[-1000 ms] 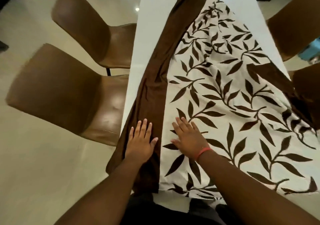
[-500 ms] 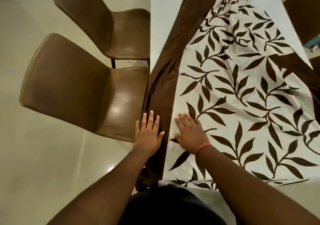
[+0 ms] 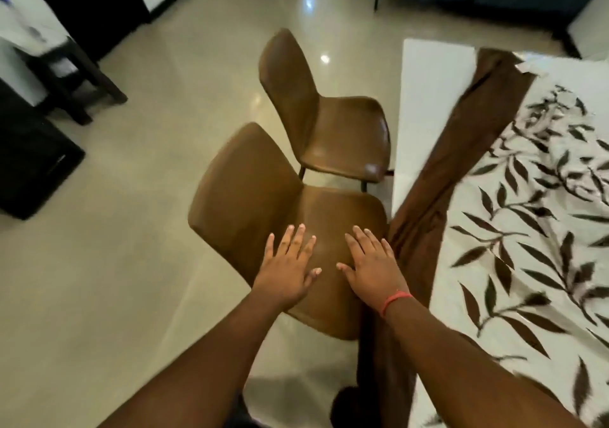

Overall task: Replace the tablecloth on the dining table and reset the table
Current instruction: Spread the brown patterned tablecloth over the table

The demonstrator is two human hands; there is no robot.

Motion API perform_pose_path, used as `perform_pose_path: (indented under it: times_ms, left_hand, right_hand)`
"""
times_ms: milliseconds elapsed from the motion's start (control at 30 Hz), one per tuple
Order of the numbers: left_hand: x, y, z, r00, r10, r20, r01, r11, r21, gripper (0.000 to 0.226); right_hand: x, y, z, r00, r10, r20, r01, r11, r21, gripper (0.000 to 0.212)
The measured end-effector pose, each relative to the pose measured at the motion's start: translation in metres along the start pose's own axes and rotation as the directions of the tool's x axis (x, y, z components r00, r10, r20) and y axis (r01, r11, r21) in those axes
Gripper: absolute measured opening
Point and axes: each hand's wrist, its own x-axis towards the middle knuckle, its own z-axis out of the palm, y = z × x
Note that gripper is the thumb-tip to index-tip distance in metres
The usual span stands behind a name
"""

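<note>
- The left hand [image 3: 287, 271] and right hand [image 3: 371, 267] hover flat over the near chair [image 3: 250, 197], fingers spread, holding nothing.
- The tablecloth [image 3: 514, 229] lies rumpled on the white desk [image 3: 418, 98], its brown border at the desk's edge.

Dim, motion-blurred — floor [image 3: 131, 262] glare.
</note>
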Motion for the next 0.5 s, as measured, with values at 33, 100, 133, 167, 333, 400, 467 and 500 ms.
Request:
perform_pose_path:
  times_ms: [33,100,133,167,333,400,467,500]
  left_hand:
    - [0.0,-0.023,-0.007,1.0,0.008,-0.015,-0.008,1.0,-0.01,0.068]
    - [-0.001,-0.08,-0.027,0.997,0.023,-0.07,-0.026,0.999,-0.042,0.067]
    - [0.0,-0.111,-0.039,0.994,0.031,-0.108,-0.036,0.998,-0.049,0.067]
    - [0.0,-0.154,-0.05,0.989,0.021,-0.148,-0.029,0.998,-0.052,0.067]
    - [-0.019,-0.325,-0.095,0.97,-0.095,-0.223,0.091,0.995,-0.029,0.069]
    - [-0.024,-0.382,-0.108,0.962,-0.168,-0.214,0.165,0.986,-0.033,0.07]
    - [-0.023,-0.438,-0.125,0.952,-0.229,-0.203,0.229,0.973,-0.026,0.07]
    - [-0.017,-0.462,-0.131,0.947,-0.25,-0.202,0.249,0.968,-0.031,0.071]
  right_hand:
    - [0.014,-0.017,-0.001,1.0,0.011,-0.011,-0.011,1.0,0.016,0.065]
    - [0.052,-0.065,-0.002,0.998,0.039,-0.052,-0.036,0.997,0.062,0.064]
    - [0.073,-0.092,-0.002,0.996,0.05,-0.075,-0.044,0.995,0.084,0.063]
    - [0.103,-0.131,-0.004,0.994,0.045,-0.102,-0.034,0.994,0.101,0.062]
    - [0.217,-0.29,-0.022,0.966,-0.016,-0.257,0.065,0.981,0.181,0.063]
    - [0.246,-0.348,-0.031,0.955,-0.104,-0.276,0.154,0.974,0.166,0.063]
    - [0.278,-0.401,-0.04,0.948,-0.199,-0.249,0.231,0.967,0.109,0.061]
    - [0.296,-0.421,-0.044,0.945,-0.232,-0.232,0.257,0.963,0.083,0.062]
